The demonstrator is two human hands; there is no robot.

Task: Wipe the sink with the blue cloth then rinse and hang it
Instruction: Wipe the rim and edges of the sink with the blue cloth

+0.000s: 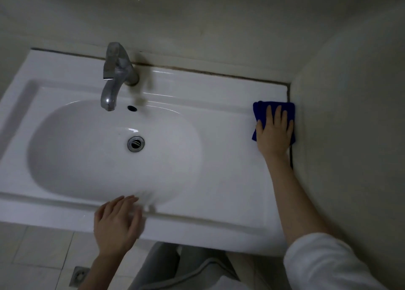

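Walls [219,15]: dingy off-white bathroom corner, pretty dim. No hook or rail for hanging anything shows up anywhere in view.
Floor [39,250]: pale tiles below the counter edge, nothing going on down there.
Sink [230,169]: white one-piece top with a flat deck each side, jammed into the corner. Looks glossy all over, so you can't really read off which bits have been wiped. I'd call it early-to-mid in the wiping part.
Basin [87,158]: oval bowl left of centre, no water pooled, no cloth in it.
Faucet [116,75]: dull metal, at the back rim over the bowl. Nothing running out of it, so I'd say the rinse hasn't started.
Left hand [118,226]: at the front rim, fingers out fairly straight, holding nothing. It's smeared with blur, so it might be resting on the edge or just above it.
Right hand [274,134]: palm down, fingers flat and spread, pressing on the cloth, not gripping it.
Blue cloth [260,110]: folded pad under that hand, on the far right deck, right up against the side wall.
Drain [135,144]: metal ring at the bowl's bottom, open.
Left to do: probably the bowl, then rinse, then hang.
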